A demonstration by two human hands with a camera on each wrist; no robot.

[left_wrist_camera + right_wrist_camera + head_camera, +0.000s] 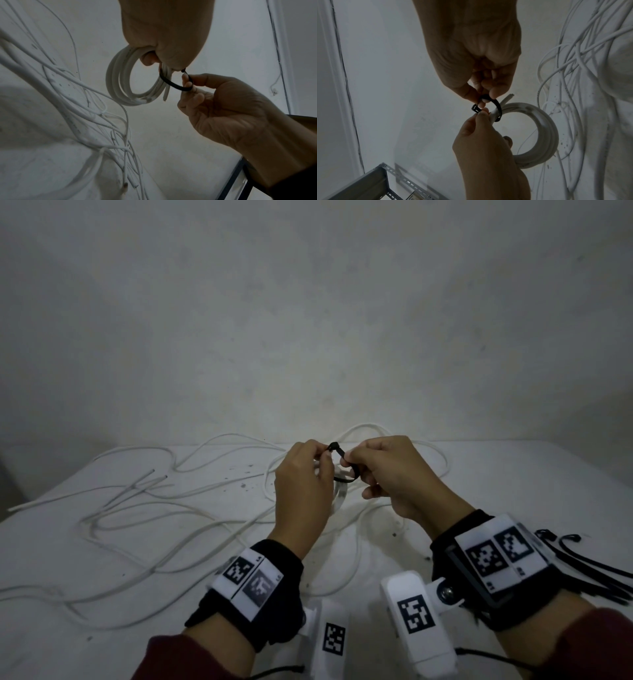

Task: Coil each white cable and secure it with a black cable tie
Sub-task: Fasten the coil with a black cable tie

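A small coil of white cable hangs from my left hand, mostly hidden behind it in the head view. A black cable tie loops around one side of the coil. My left thumb and forefinger also pinch the tie by its square head. My right hand pinches the tie's strap between thumb and fingertips. The two hands nearly touch above the middle of the white table. One cut end of the cable sticks out past the tie.
Several loose white cables sprawl over the left and far side of the table. A bunch of spare black cable ties lies at the right, beside my right wrist. A grey perforated metal frame stands below the table. A wall rises just behind.
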